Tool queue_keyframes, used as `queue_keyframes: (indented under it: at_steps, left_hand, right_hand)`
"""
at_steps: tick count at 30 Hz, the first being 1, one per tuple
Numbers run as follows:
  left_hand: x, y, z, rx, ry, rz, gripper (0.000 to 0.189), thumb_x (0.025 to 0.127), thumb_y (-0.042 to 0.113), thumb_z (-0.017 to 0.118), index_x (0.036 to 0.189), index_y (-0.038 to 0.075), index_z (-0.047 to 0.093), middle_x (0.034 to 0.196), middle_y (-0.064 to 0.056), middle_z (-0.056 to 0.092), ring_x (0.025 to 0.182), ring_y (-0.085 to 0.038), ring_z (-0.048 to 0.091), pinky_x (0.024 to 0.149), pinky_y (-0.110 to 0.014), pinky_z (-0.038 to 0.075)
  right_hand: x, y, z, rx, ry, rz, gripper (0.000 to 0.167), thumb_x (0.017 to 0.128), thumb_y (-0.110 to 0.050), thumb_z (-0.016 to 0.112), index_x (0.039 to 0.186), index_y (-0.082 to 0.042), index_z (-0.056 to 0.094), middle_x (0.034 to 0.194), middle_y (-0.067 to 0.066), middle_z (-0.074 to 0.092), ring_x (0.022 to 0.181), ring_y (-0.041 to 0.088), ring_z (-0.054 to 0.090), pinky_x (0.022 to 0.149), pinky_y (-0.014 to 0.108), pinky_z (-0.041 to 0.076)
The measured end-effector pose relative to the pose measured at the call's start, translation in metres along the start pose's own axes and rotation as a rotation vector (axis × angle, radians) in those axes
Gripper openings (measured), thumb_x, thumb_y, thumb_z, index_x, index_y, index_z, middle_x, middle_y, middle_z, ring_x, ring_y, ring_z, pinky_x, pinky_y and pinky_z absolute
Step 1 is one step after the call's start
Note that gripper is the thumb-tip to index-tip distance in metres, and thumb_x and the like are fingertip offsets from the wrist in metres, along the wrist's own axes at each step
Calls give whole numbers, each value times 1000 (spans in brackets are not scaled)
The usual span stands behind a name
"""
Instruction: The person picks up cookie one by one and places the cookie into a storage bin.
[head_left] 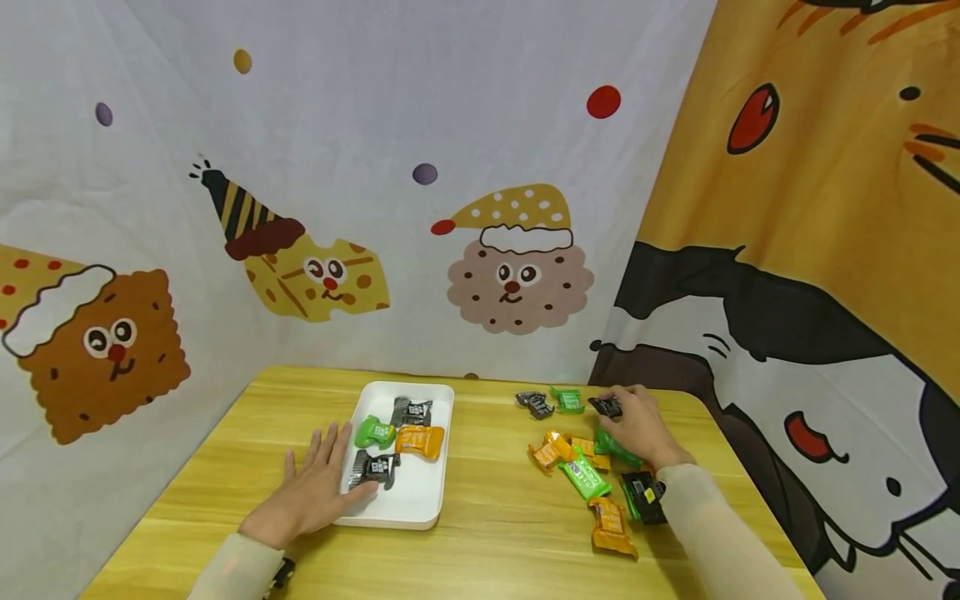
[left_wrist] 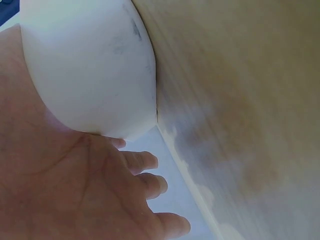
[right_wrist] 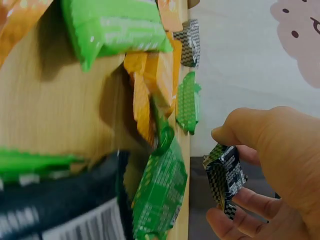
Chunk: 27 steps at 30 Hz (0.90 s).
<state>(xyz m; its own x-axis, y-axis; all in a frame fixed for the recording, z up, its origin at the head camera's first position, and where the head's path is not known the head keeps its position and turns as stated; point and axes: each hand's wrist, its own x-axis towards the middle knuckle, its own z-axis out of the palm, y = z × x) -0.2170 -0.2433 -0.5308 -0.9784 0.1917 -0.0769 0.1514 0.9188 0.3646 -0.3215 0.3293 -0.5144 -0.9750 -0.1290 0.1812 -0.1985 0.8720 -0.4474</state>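
Note:
My right hand (head_left: 637, 425) pinches a small black wrapped candy (right_wrist: 226, 172) between thumb and fingers, over the far right of the table. Around it lies a loose group of wrapped candies: a light green one (head_left: 585, 476), a dark green one (right_wrist: 161, 190), an orange one (head_left: 612, 527) and a black one (head_left: 643, 497) near the wrist. My left hand (head_left: 315, 479) rests with spread fingers along the left side of a white tray (head_left: 412, 508), thumb over its rim. In the tray sit a green candy (head_left: 374, 432), an orange one (head_left: 420, 442) and two black ones (head_left: 412, 412).
Behind the group, another black candy (head_left: 535, 404) and a green one (head_left: 567, 400) lie near the back edge of the wooden table (head_left: 495, 533). A cloth with cartoon prints (head_left: 337, 100) hangs right behind the table, and an orange printed cloth (head_left: 825, 225) hangs on the right.

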Motion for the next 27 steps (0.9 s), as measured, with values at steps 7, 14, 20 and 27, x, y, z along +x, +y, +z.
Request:
queue_keyframes:
  at_steps: [7,14,20,27]
  left_hand:
    - [0,0,0,-1,-5,-5,126,108,81,63,186,-1,8,193,-34,8,178,-64,8,132,-97,4]
    - [1,0,0,3,-7,-7,125,108,80,63,186,-1,8,193,-33,8,178,-63,8,132,-96,3]
    - [1,0,0,1,-13,-9,126,107,81,63,186,0,8,193,-33,8,178,-64,7,132,-97,2]
    - [1,0,-1,4,-15,-11,126,107,81,64,186,-1,8,193,-34,7,178,-64,7,132,-97,2]
  right_hand:
    - [1,-14,3,1,-22,-16,39,109,-18,83,146,-7,76,158,39,56,148,65,54,112,81,56]
    - [1,-27,8,21,-32,-35,41,110,-18,82,149,-9,75,160,37,56,151,64,53,118,81,53]
    - [-1,-38,11,28,-30,-54,40,108,-15,83,147,-7,75,161,38,55,152,65,52,119,81,53]
    - [-4,-54,16,32,-30,-97,39,107,-14,84,145,-7,76,160,39,56,151,65,53,118,81,54]
